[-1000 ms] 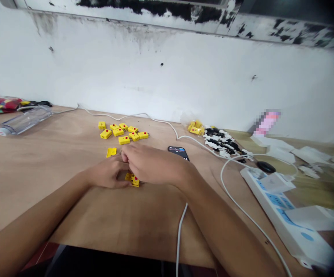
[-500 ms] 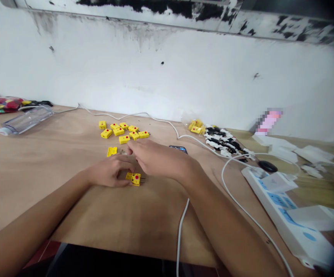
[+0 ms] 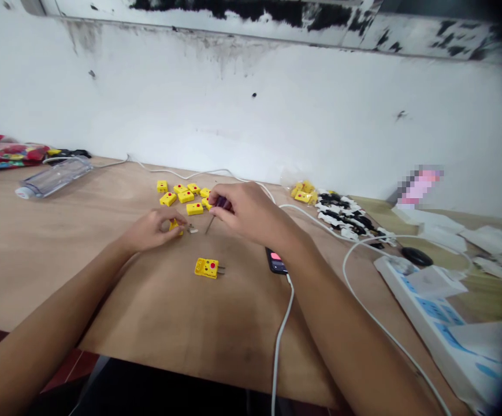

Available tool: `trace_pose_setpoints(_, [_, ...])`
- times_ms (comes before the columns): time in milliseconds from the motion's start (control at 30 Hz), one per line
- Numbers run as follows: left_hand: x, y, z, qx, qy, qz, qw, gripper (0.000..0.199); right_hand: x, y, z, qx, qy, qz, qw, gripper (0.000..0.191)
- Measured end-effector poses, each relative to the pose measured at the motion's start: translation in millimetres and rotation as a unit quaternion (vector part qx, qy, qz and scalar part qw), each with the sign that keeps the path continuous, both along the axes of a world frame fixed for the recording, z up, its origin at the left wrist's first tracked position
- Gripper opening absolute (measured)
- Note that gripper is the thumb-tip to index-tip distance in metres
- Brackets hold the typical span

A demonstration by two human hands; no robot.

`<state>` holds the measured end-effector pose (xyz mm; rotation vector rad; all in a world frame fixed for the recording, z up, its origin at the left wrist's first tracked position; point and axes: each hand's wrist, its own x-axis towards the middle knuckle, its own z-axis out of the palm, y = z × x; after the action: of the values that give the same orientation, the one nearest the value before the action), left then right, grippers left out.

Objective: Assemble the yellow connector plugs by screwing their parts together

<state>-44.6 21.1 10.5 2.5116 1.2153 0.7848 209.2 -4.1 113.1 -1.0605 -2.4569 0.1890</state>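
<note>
Yellow thermocouple connector (image 3: 206, 267): lies flat and alone on the plywood bench (image 3: 103, 289), red dot on top, two metal pins pointing right, with neither hand touching it.

Left hand (image 3: 153, 229): up and to the left of the lone connector, curled, with thumb and fingers closed in a pinch on a small yellow connector piece (image 3: 173, 225). The fingers hide most of that piece.

Metal pin piece (image 3: 192, 230): sits just right of the left fingertips. It is too small to tell whether it is joined to the yellow piece.

Right hand (image 3: 251, 211): above the lone connector, fingers closed around a purple-handled screwdriver (image 3: 222, 202). Its thin shaft slants down, the tip near the pin piece but apart from it.

Connector group: about nine yellow connectors (image 3: 185, 196) lie scattered beyond the lone connector, partly behind the right hand.

Phone: a smartphone (image 3: 275, 261) lies to the right of the lone connector, a white charging cable (image 3: 280, 346) running from its end toward the bench edge.

Far right: a bag of yellow parts (image 3: 302, 192), a heap of black-and-white parts (image 3: 346, 216), a black computer mouse (image 3: 416, 256) and a white power strip (image 3: 424, 312) lie well beyond it.

Far left: a clear plastic bottle (image 3: 55, 176) lies on its side, well apart from it.
</note>
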Motion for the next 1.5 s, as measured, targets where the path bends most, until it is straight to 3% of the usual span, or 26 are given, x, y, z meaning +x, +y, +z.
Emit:
trace_pose_setpoints(167, [-10.8, 9.2, -8.8, 0.008, -0.002, 0.09, 0.996, 0.03, -12.6, 13.0, -22.2, 0.005, 0.003, -0.001, 1.0, 0.015])
trace_pose_setpoints(400, [-6.0, 10.7, -12.5, 0.003, 0.006, 0.007, 1.0, 0.024, -21.7, 18.7, -41.4, -0.012, 0.007, 0.011, 1.0, 0.016])
trace_pose_setpoints(667, [-4.1, 10.5, -16.7, 0.005, 0.003, -0.002, 1.0, 0.022, -25.4, 28.7, -61.0, 0.001, 0.028, 0.024, 0.999, 0.016])
trace_pose_setpoints(1067, [-3.0, 7.9, -13.4, -0.006, 0.009, 0.032, 0.999, 0.024, -23.9, 35.5, -70.8, 0.03, 0.057, -0.01, 0.998, 0.016])
trace_pose_setpoints(1500, [-3.9, 11.8, -18.5, -0.022, -0.004, 0.081, 0.996, 0.026, -26.5, 40.5, -81.5, 0.02, 0.061, 0.0, 0.998, 0.015])
